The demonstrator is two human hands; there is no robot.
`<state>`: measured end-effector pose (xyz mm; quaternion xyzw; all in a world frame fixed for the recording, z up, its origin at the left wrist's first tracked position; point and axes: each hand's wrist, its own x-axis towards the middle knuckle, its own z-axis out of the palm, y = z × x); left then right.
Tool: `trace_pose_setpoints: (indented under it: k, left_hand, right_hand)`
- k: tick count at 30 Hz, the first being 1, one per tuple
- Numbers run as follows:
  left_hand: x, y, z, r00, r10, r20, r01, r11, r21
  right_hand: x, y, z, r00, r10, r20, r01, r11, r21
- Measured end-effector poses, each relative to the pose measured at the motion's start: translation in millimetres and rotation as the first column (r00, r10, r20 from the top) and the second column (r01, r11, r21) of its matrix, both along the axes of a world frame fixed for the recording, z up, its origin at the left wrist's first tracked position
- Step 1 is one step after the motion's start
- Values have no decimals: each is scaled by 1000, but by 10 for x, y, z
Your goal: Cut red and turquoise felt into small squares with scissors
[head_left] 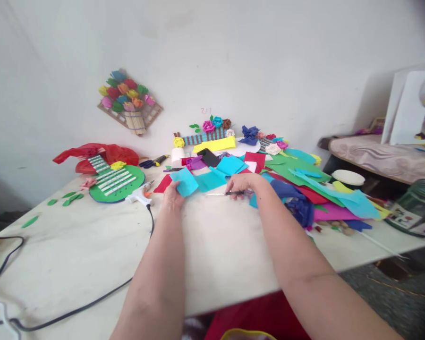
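My left hand point(174, 192) grips a square of light blue paper point(186, 182) by its lower left side, holding it up above the table. In my right hand point(241, 185) is a pair of scissors point(217, 194), its blades pointing left toward the paper but apart from it. Most of the scissor handle is hidden by my fingers. Just behind my hands lie more light blue pieces point(210, 180) and a red piece point(163, 183) of paper.
A white glue gun point(139, 196) with a black cord lies left, beside a green guitar-shaped craft point(122, 182). Coloured sheets point(297, 172) pile up at right near a green-tinted jar point(416, 208). A black phone point(208, 157) and second scissors point(154, 161) sit further back.
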<state>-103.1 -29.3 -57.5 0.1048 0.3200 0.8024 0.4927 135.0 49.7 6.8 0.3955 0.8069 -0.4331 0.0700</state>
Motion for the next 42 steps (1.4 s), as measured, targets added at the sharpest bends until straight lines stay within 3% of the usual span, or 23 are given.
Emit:
trace_pose_setpoints:
  k: [3,6,12,15,21,26,31,37,42]
  left_hand:
    - [-8,-13,21,1000,21,23,-20,998,-56]
    - [-10,-20,31,999,11,31,-9,998,-64]
    - [-2,-42,32,994,-106,8,106,994,16]
    - [9,-68,43,985,-174,-17,175,984,40]
    - [18,-102,62,966,-255,-50,258,965,55]
    - [38,-111,79,977,-213,-3,213,977,31]
    - [49,-106,83,979,-205,-17,205,979,5]
    - [10,-84,38,975,-215,-58,216,976,0]
    - [35,-96,47,978,-195,-73,195,981,0]
  right_hand:
    - [78,73,-61,983,43,-181,-64,991,-113]
    - [101,112,-126,917,67,-393,-156,968,-198]
    - [-181,-88,-48,663,5,-748,-139,983,-116]
    - [-442,-212,-8,634,-40,-773,11,999,-42]
    - [-790,-222,-42,664,-136,-736,104,991,-89]
    - [-746,-186,-37,559,-218,-800,239,966,-95]
    - [-687,-136,-120,432,-221,-874,244,962,-122]
    - [-642,-50,-307,461,-285,-841,236,952,-193]
    - [-629,-1,-403,412,-364,-835,263,925,-274]
